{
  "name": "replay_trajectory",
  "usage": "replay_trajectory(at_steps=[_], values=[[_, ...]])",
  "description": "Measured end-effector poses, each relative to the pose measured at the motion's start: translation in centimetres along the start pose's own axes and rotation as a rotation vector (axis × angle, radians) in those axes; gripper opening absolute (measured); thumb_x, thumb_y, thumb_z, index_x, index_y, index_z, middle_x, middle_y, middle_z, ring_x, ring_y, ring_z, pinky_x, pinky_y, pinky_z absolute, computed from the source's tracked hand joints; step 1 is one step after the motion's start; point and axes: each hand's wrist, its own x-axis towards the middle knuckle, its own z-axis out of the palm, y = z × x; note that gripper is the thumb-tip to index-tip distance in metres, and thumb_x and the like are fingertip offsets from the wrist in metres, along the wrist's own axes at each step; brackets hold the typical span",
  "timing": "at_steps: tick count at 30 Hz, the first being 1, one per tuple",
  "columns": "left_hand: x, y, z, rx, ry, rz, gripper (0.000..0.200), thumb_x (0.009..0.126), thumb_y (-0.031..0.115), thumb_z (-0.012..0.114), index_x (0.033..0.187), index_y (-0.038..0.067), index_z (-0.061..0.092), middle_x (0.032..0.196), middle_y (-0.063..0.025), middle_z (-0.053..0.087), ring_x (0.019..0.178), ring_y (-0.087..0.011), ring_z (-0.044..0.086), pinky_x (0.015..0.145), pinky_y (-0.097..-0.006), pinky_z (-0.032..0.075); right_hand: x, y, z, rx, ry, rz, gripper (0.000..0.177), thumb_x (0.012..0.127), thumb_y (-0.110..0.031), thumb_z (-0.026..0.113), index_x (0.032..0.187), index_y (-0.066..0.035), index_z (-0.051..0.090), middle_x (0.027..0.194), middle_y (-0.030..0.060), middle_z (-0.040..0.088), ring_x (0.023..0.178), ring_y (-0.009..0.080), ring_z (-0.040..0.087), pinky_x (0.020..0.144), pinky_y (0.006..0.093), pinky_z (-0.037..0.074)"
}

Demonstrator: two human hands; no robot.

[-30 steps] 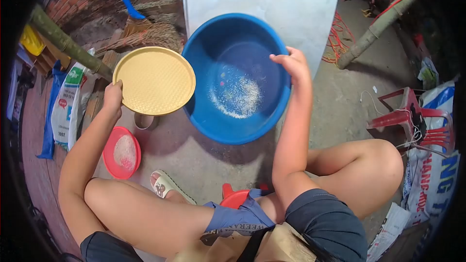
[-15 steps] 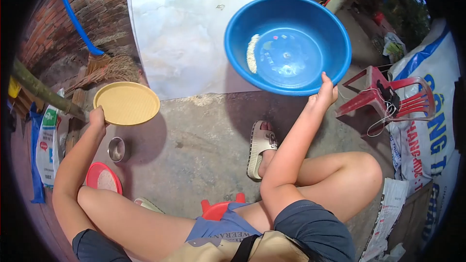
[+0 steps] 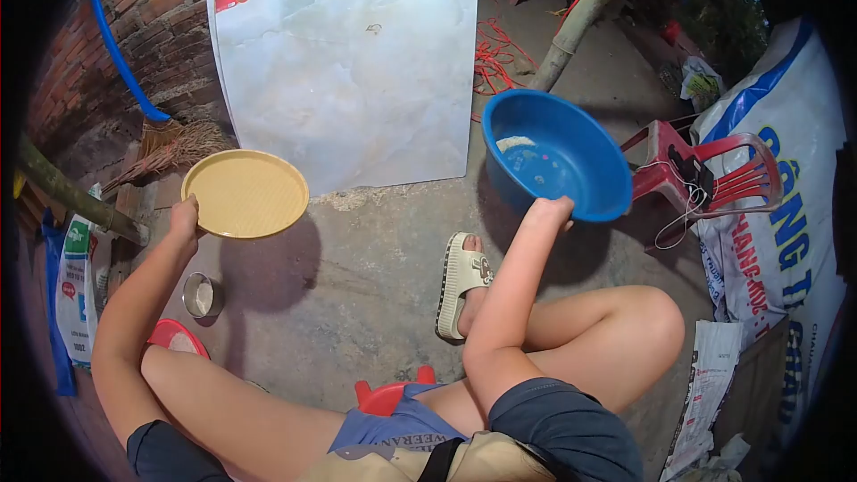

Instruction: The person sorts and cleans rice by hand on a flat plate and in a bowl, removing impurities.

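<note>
Gripping the near rim, the right hand (image 3: 552,209) holds the blue basin (image 3: 594,161) above the floor (image 3: 384,241), its tilt probably what gathers the pale grains (image 3: 515,143) against the far-left wall. The left hand (image 3: 185,217) pinches the tray (image 3: 245,195) by its edge, seemingly to leave its face uncovered. The basin looks deep and smooth, the tray shallow and yellow.

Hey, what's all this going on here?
Someone seated low holds a round yellow tray in the left hand and a big blue basin in the right hand, both off the floor. A little pale, grainy stuff lies in the basin. A metal cup and a red bowl sit by the left leg.
</note>
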Motion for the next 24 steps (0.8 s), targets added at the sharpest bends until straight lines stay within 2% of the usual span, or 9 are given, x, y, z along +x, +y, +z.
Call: replay_trajectory(at_steps=[1, 6, 9, 12, 17, 19, 21, 22, 24], values=[[-0.3, 0.1, 0.3, -0.002, 0.0, -0.024, 0.036, 0.092, 0.027, 0.042, 0.111, -0.003, 0.05, 0.095, -0.0135, 0.063, 0.081, -0.0247, 0.065, 0.067, -0.0394, 0.055, -0.1, 0.7, -1.2, -0.013, 0.012, 0.014, 0.05, 0.08, -0.012, 0.053, 0.126, 0.002, 0.042, 0.126, 0.0206, 0.048, 0.112, 0.0308, 0.052, 0.09, 0.0427, 0.047], [-1.1, 0.8, 1.3, 0.018, 0.003, -0.043, 0.035, 0.094, 0.028, 0.04, 0.11, -0.001, 0.05, 0.095, -0.0122, 0.062, 0.08, -0.0247, 0.065, 0.067, -0.0397, 0.055, 10.9, -4.5, -3.6, -0.082, 0.078, 0.095, 0.049, 0.081, -0.015, 0.051, 0.126, 0.001, 0.042, 0.127, 0.0196, 0.048, 0.112, 0.0298, 0.051, 0.09, 0.0416, 0.047], [-0.9, 0.8, 1.3, 0.029, 0.001, -0.038, 0.034, 0.094, 0.029, 0.04, 0.107, 0.001, 0.052, 0.094, -0.0102, 0.063, 0.079, -0.0233, 0.065, 0.067, -0.0395, 0.054, -3.4, 11.2, 8.6, -0.128, 0.112, 0.152, 0.049, 0.082, -0.016, 0.05, 0.127, 0.001, 0.042, 0.128, 0.0189, 0.048, 0.113, 0.0291, 0.051, 0.09, 0.041, 0.047], [0.0, 0.2, 1.3, -0.008, -0.025, -0.045, 0.035, 0.094, 0.029, 0.04, 0.108, 0.0, 0.051, 0.095, -0.0107, 0.063, 0.081, -0.0237, 0.065, 0.069, -0.0403, 0.054, -0.8, 12.3, 6.2, -0.174, 0.151, 0.202, 0.049, 0.082, -0.018, 0.049, 0.127, 0.0, 0.043, 0.129, 0.0183, 0.048, 0.113, 0.0285, 0.051, 0.09, 0.0404, 0.046], [-0.3, 0.1, 1.6, -0.035, -0.038, -0.061, 0.036, 0.094, 0.029, 0.04, 0.11, -0.001, 0.051, 0.097, -0.0114, 0.062, 0.083, -0.0241, 0.064, 0.071, -0.0408, 0.054, 2.9, 12.4, -2.6, -0.254, 0.212, 0.287, 0.048, 0.083, -0.021, 0.047, 0.127, -0.001, 0.043, 0.13, 0.0173, 0.048, 0.114, 0.0275, 0.051, 0.09, 0.0393, 0.046], [-0.8, 0.4, 1.8, -0.038, -0.046, -0.06, 0.037, 0.094, 0.029, 0.04, 0.112, -0.001, 0.05, 0.098, -0.0122, 0.062, 0.084, -0.0241, 0.064, 0.072, -0.0406, 0.054, 4.8, 14.4, -2.8, -0.272, 0.224, 0.303, 0.048, 0.083, -0.021, 0.047, 0.127, -0.001, 0.043, 0.13, 0.017, 0.048, 0.114, 0.0273, 0.051, 0.09, 0.0391, 0.046], [-0.7, 0.3, 1.9, -0.051, -0.058, -0.072, 0.038, 0.095, 0.03, 0.039, 0.114, -0.001, 0.048, 0.099, -0.0124, 0.062, 0.084, -0.0241, 0.064, 0.073, -0.0398, 0.054, 5.3, 15.9, -2.9, -0.27, 0.507, 0.225, 0.043, 0.081, -0.023, 0.046, 0.116, -0.001, 0.054, 0.121, 0.0131, 0.054, 0.106, 0.0253, 0.055, 0.086, 0.0426, 0.048], [-0.6, 0.3, 1.9, -0.062, -0.07, -0.081, 0.039, 0.096, 0.031, 0.038, 0.117, 0.0, 0.046, 0.1, -0.0127, 0.061, 0.085, -0.024, 0.064, 0.073, -0.039, 0.054, 4.7, 15.5, -3.3, -0.271, 0.506, 0.225, 0.043, 0.081, -0.023, 0.046, 0.116, -0.001, 0.054, 0.121, 0.0131, 0.054, 0.106, 0.0253, 0.055, 0.086, 0.0426, 0.048], [-0.9, 0.4, 2.1, -0.075, -0.085, -0.077, 0.039, 0.096, 0.032, 0.038, 0.116, 0.0, 0.046, 0.1, -0.0125, 0.061, 0.085, -0.0237, 0.064, 0.073, -0.0387, 0.054, -1.7, 10.9, -4.2, -0.557, 0.285, 0.415, 0.049, 0.085, -0.027, 0.043, 0.125, 0.001, 0.047, 0.13, 0.0173, 0.049, 0.113, 0.0283, 0.052, 0.093, 0.0356, 0.044]])
